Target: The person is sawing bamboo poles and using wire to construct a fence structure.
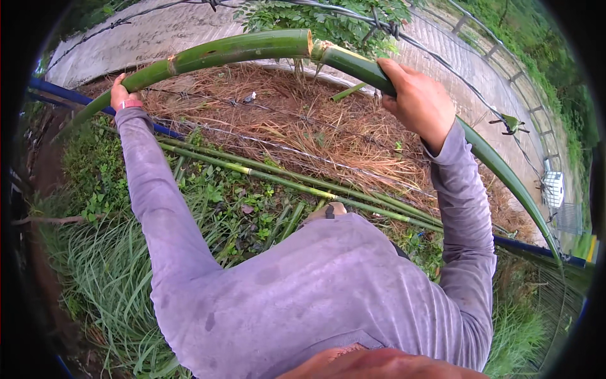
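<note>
A thick green bamboo pole (pixel 233 49) spans the upper left, and my left hand (pixel 123 95) is wrapped round it. Its cut end shows a pale rim. Right beside that rim lies the splintered, pale end of a second, darker green bamboo pole (pixel 356 68); whether the two ends touch I cannot tell. My right hand (pixel 421 101) grips this second pole a little behind its end, and the rest of it slants down to the far right. Both arms are stretched forward, the poles lying roughly end to end.
Barbed wire (pixel 435 57) runs across the top and down the right, with more strands lower. Thin bamboo poles (pixel 284 182) lie before me beside a blue rail (pixel 167 131). Dry brown grass (pixel 297 136), a leafy shrub (pixel 328 25) and a paved road (pixel 151 38) lie beyond.
</note>
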A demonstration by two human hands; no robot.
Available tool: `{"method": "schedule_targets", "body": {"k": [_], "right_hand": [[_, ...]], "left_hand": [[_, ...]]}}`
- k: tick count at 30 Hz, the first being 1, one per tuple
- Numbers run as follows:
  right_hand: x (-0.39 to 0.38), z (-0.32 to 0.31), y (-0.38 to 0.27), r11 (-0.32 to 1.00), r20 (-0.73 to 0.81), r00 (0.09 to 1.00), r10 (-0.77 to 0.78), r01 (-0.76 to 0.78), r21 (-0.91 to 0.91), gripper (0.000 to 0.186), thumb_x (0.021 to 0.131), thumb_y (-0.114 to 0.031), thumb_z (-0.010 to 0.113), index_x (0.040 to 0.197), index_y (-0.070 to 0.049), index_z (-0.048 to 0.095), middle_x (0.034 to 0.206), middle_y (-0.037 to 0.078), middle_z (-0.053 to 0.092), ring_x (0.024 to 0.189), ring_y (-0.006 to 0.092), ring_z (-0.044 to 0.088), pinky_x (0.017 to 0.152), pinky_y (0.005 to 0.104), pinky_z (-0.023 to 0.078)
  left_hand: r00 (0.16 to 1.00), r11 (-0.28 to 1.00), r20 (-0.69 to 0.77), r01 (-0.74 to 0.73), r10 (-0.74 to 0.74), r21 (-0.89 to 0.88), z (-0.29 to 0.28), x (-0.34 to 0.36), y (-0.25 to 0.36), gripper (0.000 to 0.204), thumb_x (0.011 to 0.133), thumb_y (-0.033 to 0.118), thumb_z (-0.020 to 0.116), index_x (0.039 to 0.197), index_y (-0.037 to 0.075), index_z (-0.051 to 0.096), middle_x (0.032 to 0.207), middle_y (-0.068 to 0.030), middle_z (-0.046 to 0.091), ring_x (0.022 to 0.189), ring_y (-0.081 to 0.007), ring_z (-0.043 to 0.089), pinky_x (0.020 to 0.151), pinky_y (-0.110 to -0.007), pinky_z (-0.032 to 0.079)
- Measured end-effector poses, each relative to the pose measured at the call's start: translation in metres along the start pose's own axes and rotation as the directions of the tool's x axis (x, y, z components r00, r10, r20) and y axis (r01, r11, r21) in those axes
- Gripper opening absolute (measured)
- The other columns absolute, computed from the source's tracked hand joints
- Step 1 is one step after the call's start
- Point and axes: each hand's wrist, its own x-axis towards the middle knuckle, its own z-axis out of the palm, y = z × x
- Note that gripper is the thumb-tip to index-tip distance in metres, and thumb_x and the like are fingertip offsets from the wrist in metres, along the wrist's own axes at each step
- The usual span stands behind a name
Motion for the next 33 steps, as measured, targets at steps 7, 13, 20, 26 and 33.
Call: {"method": "schedule_targets", "body": {"k": [7, 13, 20, 26, 33], "right_hand": [[0.004, -0.001, -0.003, 0.999, 0.002, 1.000, -0.029, 0.029, 0.018, 0.051, 0.069, -0.015, 0.063, 0.116, -0.010, 0.045, 0.092, 0.014, 0.058, 0.081, 0.0333, 0.057, 0.067, 0.0412, 0.046], [0.004, 0.000, 0.004, 0.999, 0.002, 1.000, 0.013, -0.013, 0.029, 0.049, 0.069, -0.015, 0.063, 0.114, -0.010, 0.046, 0.092, 0.015, 0.058, 0.081, 0.0335, 0.057, 0.068, 0.0409, 0.046], [0.001, 0.002, -0.002, 0.997, -0.021, 0.998, -0.055, 0.056, 0.045, 0.038, 0.069, -0.015, 0.063, 0.102, -0.011, 0.046, 0.085, 0.014, 0.057, 0.078, 0.0336, 0.058, 0.064, 0.0434, 0.047], [-0.017, -0.002, -0.015, 0.986, 0.050, 0.993, -0.110, 0.103, 0.131, 0.038, 0.068, -0.013, 0.064, 0.100, -0.007, 0.045, 0.083, 0.015, 0.056, 0.078, 0.0348, 0.058, 0.065, 0.0428, 0.047], [-0.018, -0.010, -0.019, 0.974, 0.102, 0.979, -0.178, 0.161, 0.158, 0.045, 0.065, -0.007, 0.059, 0.108, -0.003, 0.046, 0.090, 0.019, 0.056, 0.079, 0.0382, 0.056, 0.067, 0.0430, 0.045]], "left_hand": [[0.996, 0.998, 0.075, 0.048, -0.045, -0.041, -0.017, 0.021, 0.002, 0.010, 0.073, 0.007, 0.061, 0.077, 0.004, 0.052, 0.072, -0.0068, 0.055, 0.062, -0.0241, 0.056, 0.058, -0.039, 0.051], [0.996, 1.000, 0.092, 0.016, -0.014, -0.023, -0.003, 0.000, -0.008, 0.008, 0.074, 0.008, 0.061, 0.075, 0.005, 0.053, 0.069, -0.0058, 0.055, 0.060, -0.0234, 0.056, 0.056, -0.038, 0.050], [0.993, 0.999, 0.115, 0.037, -0.036, -0.009, -0.006, 0.006, -0.003, 0.008, 0.073, 0.008, 0.061, 0.076, 0.005, 0.054, 0.072, -0.0071, 0.056, 0.062, -0.0242, 0.057, 0.056, -0.038, 0.050], [0.992, 0.995, 0.121, 0.012, -0.024, 0.098, 0.006, 0.006, -0.003, 0.011, 0.074, 0.012, 0.062, 0.078, 0.006, 0.053, 0.071, -0.0070, 0.056, 0.062, -0.0231, 0.057, 0.054, -0.038, 0.049], [0.976, 0.996, 0.213, 0.062, -0.048, -0.059, 0.002, -0.005, 0.007, 0.015, 0.076, 0.008, 0.059, 0.085, 0.000, 0.050, 0.071, -0.0100, 0.056, 0.072, -0.0260, 0.058, 0.064, -0.035, 0.051]]}}
